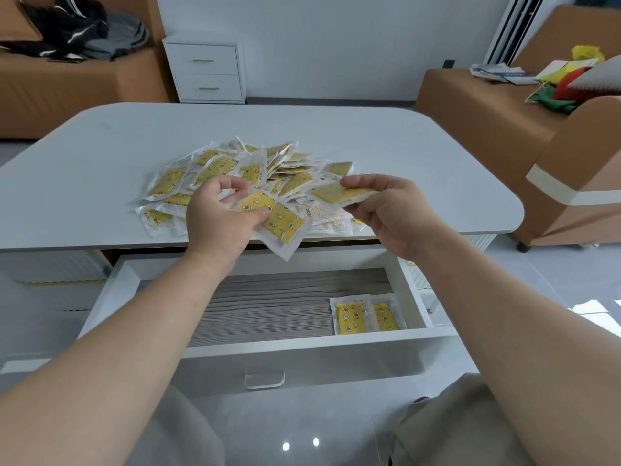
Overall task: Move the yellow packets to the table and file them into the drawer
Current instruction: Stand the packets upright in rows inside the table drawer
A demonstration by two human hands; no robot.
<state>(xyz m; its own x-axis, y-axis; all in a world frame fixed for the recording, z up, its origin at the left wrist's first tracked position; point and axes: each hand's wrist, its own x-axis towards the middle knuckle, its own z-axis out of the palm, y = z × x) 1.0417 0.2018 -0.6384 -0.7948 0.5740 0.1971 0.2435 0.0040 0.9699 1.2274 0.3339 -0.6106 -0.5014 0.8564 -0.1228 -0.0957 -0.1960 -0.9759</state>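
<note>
A heap of several yellow packets (215, 166) in clear wrappers lies on the white table (420, 156), near its front edge. My left hand (221, 216) grips one packet (282, 227) that juts out over the table edge above the drawer. My right hand (393, 213) pinches another packet (336, 193) between thumb and fingers, just above the heap's right side. Below, the open drawer (111, 297) shows a grey wood-grain floor. Two packets (366, 314) stand side by side in its front right corner.
A white two-drawer cabinet (206, 72) stands against the far wall. Brown sofas sit at the left (67, 85) and right (477, 105), with dark clothes and coloured items on them. My knees are just below the drawer front with its clear handle (264, 380).
</note>
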